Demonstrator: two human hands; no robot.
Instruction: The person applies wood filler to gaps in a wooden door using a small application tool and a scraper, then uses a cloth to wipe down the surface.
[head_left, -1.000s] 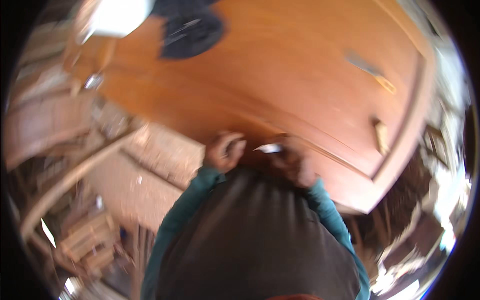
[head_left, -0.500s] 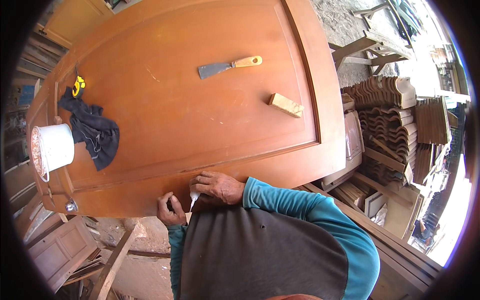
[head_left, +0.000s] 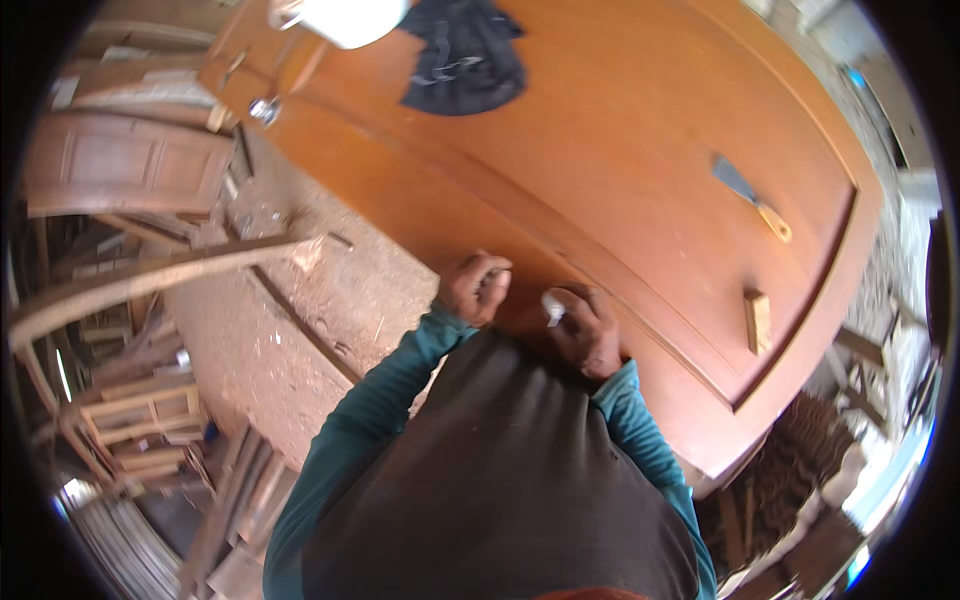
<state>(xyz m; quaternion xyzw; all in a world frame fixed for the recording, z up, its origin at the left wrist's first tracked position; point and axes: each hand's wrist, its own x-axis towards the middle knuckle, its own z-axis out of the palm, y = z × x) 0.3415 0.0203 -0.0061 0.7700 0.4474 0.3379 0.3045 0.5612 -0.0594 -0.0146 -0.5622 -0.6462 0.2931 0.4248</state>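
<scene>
A large orange-brown wooden door (head_left: 610,130) lies flat before me. My right hand (head_left: 588,330), near the door's close edge, is closed around a small white bottle (head_left: 553,306) with a narrow nozzle. To its left, my left hand (head_left: 477,288) rests at the same edge with fingers curled; whether something small is inside them is hidden. Farther right on the panel are a putty knife (head_left: 750,195) with a wooden handle and a small wood block (head_left: 758,322). Toward the far left lie a dark cloth (head_left: 465,62) and a white bucket (head_left: 355,18), cut off by the picture's top.
A round metal knob (head_left: 264,110) sits at the door's left end. A wooden beam (head_left: 170,275) and a brown panelled door (head_left: 130,163) are on the left, above a dusty floor (head_left: 290,330). Stacked roof tiles (head_left: 800,460) stand at the right.
My view has swung left and down, so the door appears turned and shifted to the upper right. My hands have moved a little apart; the bottle stays in my right hand.
</scene>
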